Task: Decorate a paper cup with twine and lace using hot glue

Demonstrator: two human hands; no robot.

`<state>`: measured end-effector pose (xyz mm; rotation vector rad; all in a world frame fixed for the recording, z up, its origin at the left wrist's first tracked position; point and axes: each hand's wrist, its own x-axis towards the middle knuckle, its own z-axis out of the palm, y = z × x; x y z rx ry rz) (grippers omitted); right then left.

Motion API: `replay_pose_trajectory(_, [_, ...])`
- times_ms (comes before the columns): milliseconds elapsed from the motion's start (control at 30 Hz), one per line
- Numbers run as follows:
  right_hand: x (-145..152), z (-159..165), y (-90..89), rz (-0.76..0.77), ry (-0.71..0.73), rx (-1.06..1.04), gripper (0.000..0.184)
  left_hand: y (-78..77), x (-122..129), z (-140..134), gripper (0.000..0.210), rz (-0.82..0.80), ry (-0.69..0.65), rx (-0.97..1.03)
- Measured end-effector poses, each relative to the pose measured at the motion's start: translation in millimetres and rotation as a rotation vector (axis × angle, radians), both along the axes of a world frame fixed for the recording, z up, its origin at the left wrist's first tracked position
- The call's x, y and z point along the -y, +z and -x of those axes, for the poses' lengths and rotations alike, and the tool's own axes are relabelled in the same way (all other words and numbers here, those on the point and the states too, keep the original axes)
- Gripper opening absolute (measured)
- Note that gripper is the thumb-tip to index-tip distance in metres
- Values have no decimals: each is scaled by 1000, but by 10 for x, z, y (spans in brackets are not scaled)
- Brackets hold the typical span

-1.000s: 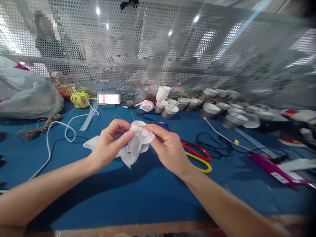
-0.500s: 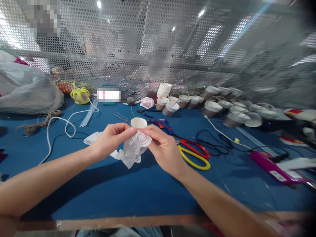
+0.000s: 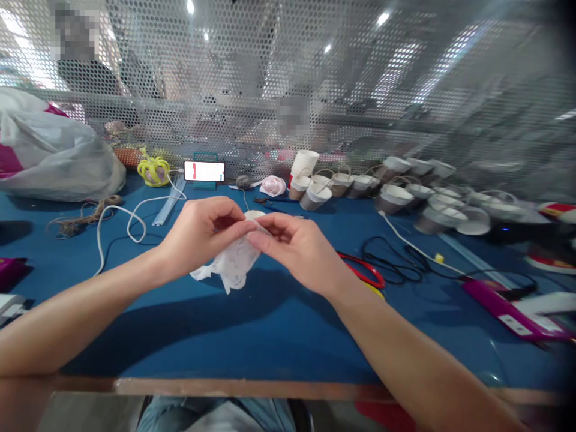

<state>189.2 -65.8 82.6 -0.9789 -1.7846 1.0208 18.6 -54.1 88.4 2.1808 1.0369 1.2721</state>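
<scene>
A strip of white lace (image 3: 234,261) hangs in folds below my fingers, over the middle of the blue table. My left hand (image 3: 204,231) pinches its upper edge between thumb and fingers. Close beside it, my right hand (image 3: 299,246) pinches the same edge, the fingertips of both almost touching. Just behind my fingers shows the rim of a white paper cup (image 3: 255,214); the rest of it is hidden. Scissors with red and yellow handles (image 3: 366,273) lie to the right, partly covered by my right wrist.
Small paper cups with twine handles (image 3: 316,195) stand along the back right. A phone (image 3: 204,171) leans on a stand at the back. White cable (image 3: 101,240), black cord (image 3: 396,261) and a purple device (image 3: 499,306) lie about. A plastic bag (image 3: 67,156) fills the back left.
Both hands have risen slightly and drawn closer together, the lace turning with them. They now cover more of the cup and the blue glue gun. The view has shifted a little left.
</scene>
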Motion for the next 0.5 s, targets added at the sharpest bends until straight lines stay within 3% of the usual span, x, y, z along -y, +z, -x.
replay_pose_trajectory(100, [-45,52,83,-119,-44,87,19,-58,-25,-5,17,107,-41,125])
replay_pose_trajectory(267, [-166,29,118,-214,-156,139,20,-389,-31,110,30,352,-91,127])
replay_pose_trajectory(367, [-236,-2,105,-239,-194,161,19,-531,-3,218,24,399,-46,153])
replay_pose_trajectory(500, [-312,-19,67,-200,-242,174,20,-541,56,293,24,369,46,62])
